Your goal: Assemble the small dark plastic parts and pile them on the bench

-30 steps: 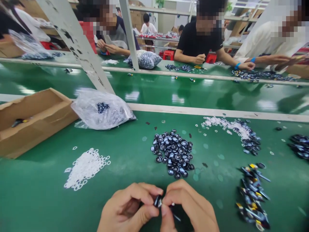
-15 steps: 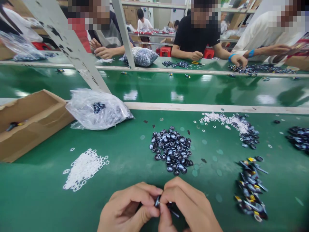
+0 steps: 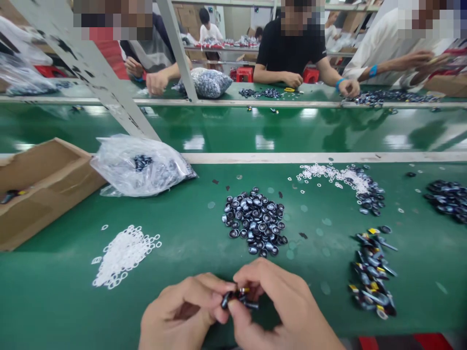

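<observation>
At the front of the green table, my left hand (image 3: 186,308) and my right hand (image 3: 279,306) come together around a small dark earbud (image 3: 239,299). It has a glossy rounded head, a short stem pointing right and a bit of yellow. The fingertips of my left hand pinch the rounded head, while my right thumb and fingers grip it near the stem. Fingers hide part of it. Just beyond my hands lies a pile of dark oval earbud shells (image 3: 255,218). To the right is a heap of stemmed earbuds with yellow tabs (image 3: 372,274).
White oval rings (image 3: 126,255) lie at left, with more rings (image 3: 328,174) at the back right. A clear plastic bag (image 3: 142,167) and a cardboard box (image 3: 47,194) stand back left. Dark parts (image 3: 447,197) are piled far right. Co-workers sit across the green belt (image 3: 226,129).
My hands have turned the earbud, so its stem and yellow bit now show between my fingers. The view has shifted slightly. Across the belt, a co-worker's hand has lowered toward the table.
</observation>
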The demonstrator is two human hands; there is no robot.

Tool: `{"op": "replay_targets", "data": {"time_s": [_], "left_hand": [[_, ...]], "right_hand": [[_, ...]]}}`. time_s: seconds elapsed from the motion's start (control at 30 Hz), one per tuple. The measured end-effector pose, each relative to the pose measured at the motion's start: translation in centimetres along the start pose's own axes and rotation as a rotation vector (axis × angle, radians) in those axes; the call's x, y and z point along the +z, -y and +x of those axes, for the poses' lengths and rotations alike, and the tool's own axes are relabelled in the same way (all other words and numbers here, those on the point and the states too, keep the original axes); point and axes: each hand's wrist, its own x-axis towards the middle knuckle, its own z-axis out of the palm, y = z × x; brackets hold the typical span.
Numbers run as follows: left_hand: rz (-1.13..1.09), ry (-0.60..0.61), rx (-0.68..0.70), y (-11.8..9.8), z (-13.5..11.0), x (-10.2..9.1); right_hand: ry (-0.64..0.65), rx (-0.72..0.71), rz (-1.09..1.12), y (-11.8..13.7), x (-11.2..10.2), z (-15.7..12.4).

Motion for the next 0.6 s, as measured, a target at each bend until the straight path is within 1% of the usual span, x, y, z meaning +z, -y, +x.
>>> {"op": "replay_targets", "data": {"time_s": [0.07, 0.1, 0.17, 0.23, 0.33, 0.4, 0.6], "left_hand": [[-0.192, -0.077, -0.179, 0.0, -0.2, 0.2], [-0.267, -0.107, -0.243, -0.1, -0.2, 0.4], [-0.352, -0.161, -0.335, -0.3, -0.2, 0.9], [-0.375, -0.189, -0.387, -0.5, -0.1, 1.2], [-0.397, -0.15, -0.416, -0.5, -0.1, 1.1], [-0.398, -0.134, -0.413, -0.1, -0.1, 0.9], [-0.304, -0.168, -0.356, 0.1, -0.2, 0.8]], "right_hand": [[-0.026, -0.015, 0.052, 0.2, 0.1, 0.3], [-0.026, -0.035, 0.071, 0.3, 0.2, 0.4], [-0.029, -0.095, 0.083, 0.4, 0.3, 0.4], [-0.037, -0.127, 0.064, 0.4, 0.3, 0.2], [-0.049, -0.145, 0.017, 0.4, 0.2, 0.0], [-0.035, -0.16, -0.026, 0.3, 0.0, 0.1], [0.038, -0.197, -0.135, 0.4, 0.3, 0.5]]}}
